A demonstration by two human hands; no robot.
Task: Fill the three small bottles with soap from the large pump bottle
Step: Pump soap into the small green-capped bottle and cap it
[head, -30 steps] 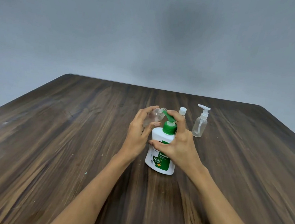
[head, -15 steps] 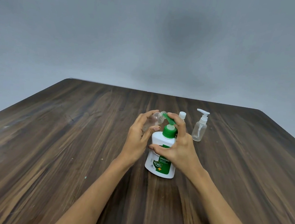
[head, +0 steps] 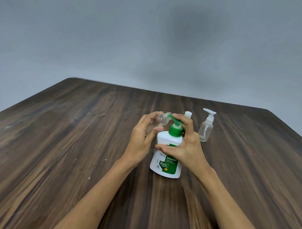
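- The large pump bottle (head: pixel 167 157) stands upright on the bench (head: pixel 72 144), close in front of the person, its green pump head (head: pixel 176 127) pointing left.
- The left hand (head: pixel 142 140) holds a small clear bottle (head: pixel 159 121) tilted on its side, fingers curled round its body, with the open neck right at the green spout.
- The right hand (head: pixel 185 146) is draped over the pump: fingers bent over the pump head, thumb across the white body, so it both presses and steadies.
- The small bottle looks like thin, light plastic. It would likely dent under a hard squeeze and turn slippery if soap runs down it, so the mid-body hold suits it best.
- The pump bottle seems the heavier, stiffer item with a broad base; pressing straight down should keep it from tipping.
- Behind the pump stand two more small bottles, one with a white pump top (head: pixel 206 126), the other mostly hidden apart from its white cap (head: pixel 188 114).
- Whether soap is flowing cannot be told.
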